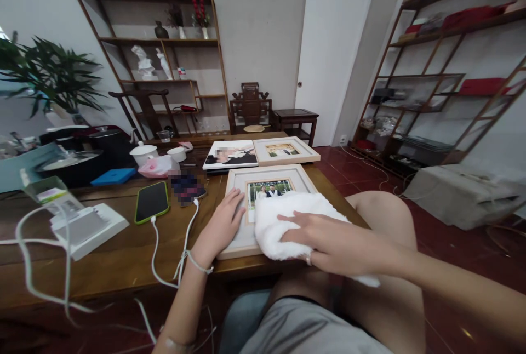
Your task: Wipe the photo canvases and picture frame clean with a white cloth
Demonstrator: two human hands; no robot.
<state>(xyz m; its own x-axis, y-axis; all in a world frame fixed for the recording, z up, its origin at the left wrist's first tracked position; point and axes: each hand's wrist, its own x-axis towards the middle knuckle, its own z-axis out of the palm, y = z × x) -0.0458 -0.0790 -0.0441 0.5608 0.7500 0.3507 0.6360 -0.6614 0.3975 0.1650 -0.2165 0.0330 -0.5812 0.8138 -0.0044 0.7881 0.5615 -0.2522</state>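
A pale wooden picture frame (238,253) lies flat at the table's near edge, with a photo (253,192) of two people inside it. My left hand (224,221) rests along the frame's left side, fingers stretched out and holding nothing. In my right hand (316,238) is a white fluffy cloth (269,229), pressed down over the lower right of the frame. The cloth covers that corner and part of the photo. Its loose end hangs past the table edge near my knee.
Beyond the frame lie a second framed picture (302,146) and a photo panel (211,158). To the left are a green-edged phone (152,202) on a white cable, an opened white box (92,228), a blue box (113,176) and a white teapot (143,152). Wooden shelves stand behind.
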